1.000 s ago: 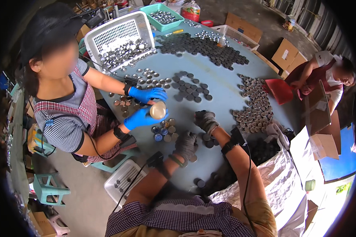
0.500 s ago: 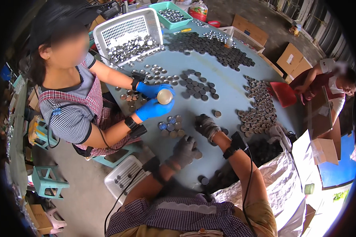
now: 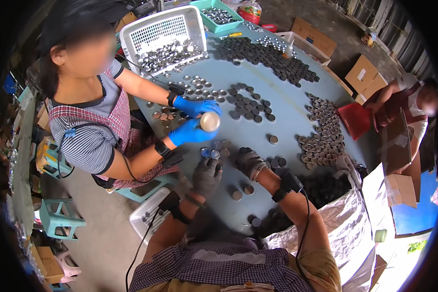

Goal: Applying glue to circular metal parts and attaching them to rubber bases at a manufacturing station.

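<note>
My left hand (image 3: 207, 178), in a grey glove, has its fingers curled at the near edge of a small group of round caps. Among them are a blue-faced cap (image 3: 205, 152) and a silver one (image 3: 225, 153). Whatever lies within those fingers is hidden. Just to the right, my right hand (image 3: 250, 164), gloved too, rests low over the table with bent fingers; I cannot make out what they close on. Dark caps (image 3: 278, 163) sit beside its wrist. Two loose caps (image 3: 248, 190) stand nearer to me, between my forearms.
At left, a co-worker's blue-gloved hands (image 3: 192, 131) hold a round pale-gold lid (image 3: 210, 121). Dark caps (image 3: 258, 53) and metal caps (image 3: 323, 131) spread over the blue-grey table (image 3: 297, 107). A white basket (image 3: 163, 24) stands far left; another person holds a red dustpan (image 3: 353, 120) at right.
My left hand has moved forward and left to the blue and silver caps, uncovering two loose caps. My right hand has drawn slightly nearer, showing more dark caps beside it.
</note>
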`<state>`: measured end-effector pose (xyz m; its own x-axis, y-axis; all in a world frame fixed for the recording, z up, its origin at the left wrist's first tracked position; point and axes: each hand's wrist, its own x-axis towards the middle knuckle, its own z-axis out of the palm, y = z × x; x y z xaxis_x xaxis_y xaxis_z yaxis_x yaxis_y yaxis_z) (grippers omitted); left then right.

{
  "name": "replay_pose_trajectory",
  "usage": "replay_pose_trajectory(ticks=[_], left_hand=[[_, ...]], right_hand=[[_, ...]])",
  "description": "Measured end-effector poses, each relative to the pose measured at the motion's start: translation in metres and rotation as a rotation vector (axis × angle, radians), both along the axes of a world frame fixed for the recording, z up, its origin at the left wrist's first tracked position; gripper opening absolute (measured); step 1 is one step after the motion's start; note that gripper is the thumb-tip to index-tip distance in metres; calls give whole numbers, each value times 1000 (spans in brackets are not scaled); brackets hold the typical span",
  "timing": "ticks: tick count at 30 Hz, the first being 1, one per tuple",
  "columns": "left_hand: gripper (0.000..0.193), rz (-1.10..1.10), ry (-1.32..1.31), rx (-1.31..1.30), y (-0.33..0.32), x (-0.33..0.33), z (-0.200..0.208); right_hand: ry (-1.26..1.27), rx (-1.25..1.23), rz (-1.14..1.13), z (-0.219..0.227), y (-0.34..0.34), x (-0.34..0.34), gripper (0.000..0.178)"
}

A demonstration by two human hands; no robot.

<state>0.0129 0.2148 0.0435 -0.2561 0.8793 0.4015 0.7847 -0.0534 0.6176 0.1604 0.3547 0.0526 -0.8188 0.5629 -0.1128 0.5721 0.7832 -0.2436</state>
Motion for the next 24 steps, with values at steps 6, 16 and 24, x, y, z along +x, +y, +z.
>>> replay_pose_trajectory(ticks=[6,16,24], left_hand=[[36,-4,260,-64,31,-5,-17],[28,-125,774,-587,51,10,-40],[25,-93,327,-166,11,11,-4]], right_hand=[[-140,75,94,-1,8,18,18],[-147,113,23,-17,9,24,13],[47,-23,-35,-8,12,24,16]])
